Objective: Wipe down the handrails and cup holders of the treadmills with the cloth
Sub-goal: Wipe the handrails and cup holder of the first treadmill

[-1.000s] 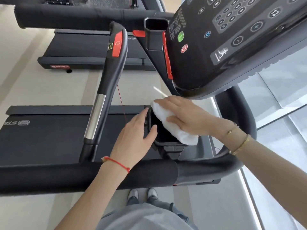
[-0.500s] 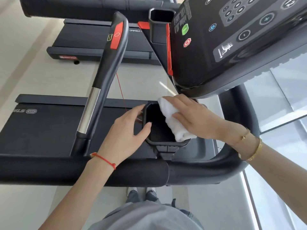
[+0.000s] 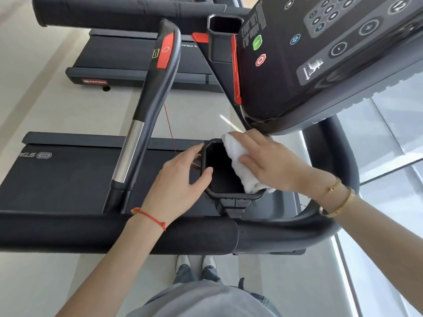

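I see the black cup holder just below the console, above the padded handrail. My left hand grips its left rim, thumb hooked over the edge, fingers curled on the outer wall. My right hand lies fairly flat, fingers extended, pressing the white cloth against the holder's right inner wall and rim; the cloth's lower end drapes over the near right corner. Upright grip bar stands left of the holder. Second treadmill beyond, with its own cup holder.
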Motion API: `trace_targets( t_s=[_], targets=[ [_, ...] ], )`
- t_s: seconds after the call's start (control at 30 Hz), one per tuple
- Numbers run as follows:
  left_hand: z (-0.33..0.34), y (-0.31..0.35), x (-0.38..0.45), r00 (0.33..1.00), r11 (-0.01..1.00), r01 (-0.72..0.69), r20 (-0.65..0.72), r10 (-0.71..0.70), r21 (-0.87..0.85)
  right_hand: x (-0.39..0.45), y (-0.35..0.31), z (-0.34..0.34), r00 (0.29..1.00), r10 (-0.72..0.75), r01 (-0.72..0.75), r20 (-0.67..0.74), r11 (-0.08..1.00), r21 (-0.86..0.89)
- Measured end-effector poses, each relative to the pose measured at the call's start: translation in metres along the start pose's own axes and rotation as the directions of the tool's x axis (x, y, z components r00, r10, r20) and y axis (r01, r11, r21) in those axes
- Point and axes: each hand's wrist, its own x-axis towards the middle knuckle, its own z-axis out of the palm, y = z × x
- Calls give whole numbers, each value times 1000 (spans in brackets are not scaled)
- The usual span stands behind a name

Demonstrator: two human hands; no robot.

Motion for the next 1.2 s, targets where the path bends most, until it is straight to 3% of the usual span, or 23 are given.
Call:
trace_targets(
  t_s=[0.13, 0.23, 0.47, 0.67, 0.8, 0.97, 1.1, 1.2],
  targets=[
    [0, 3, 0, 1000, 1000, -20, -15, 20, 10, -30, -15, 5, 951, 308, -304, 31, 909, 286],
    [1, 3, 0, 1000, 1000, -29, -11, 29, 8, -46, -30, 13, 894, 445, -423, 46, 809, 408],
    [1, 1, 0, 1000, 999, -17, -10, 18, 42, -11, -27, 4, 849, 519, -502, 95, 740, 447],
    [2, 2, 1, 1000, 999, -14, 2, 13, 29, -50, -40, 19, 758, 638, -605, 137, 607, 515],
    [1, 3, 1, 1000, 1000, -4, 0, 4, 20, -18, -31, 6, 825, 555, -554, 108, 755, 351],
    [0, 6, -2, 1000, 998, 8, -19, -7, 55, -12, -31, 2, 929, 369, -370, 28, 928, 36],
    [-1, 6, -2, 999, 999, 26, -21, -25, 28, -7, -26, -2, 983, 185, -184, -13, 967, -175],
    [-2, 8, -1, 1000, 1000, 24, -14, -24, 6, 15, -26, -3, 998, -1, 18, 66, 968, -250]
  ],
)
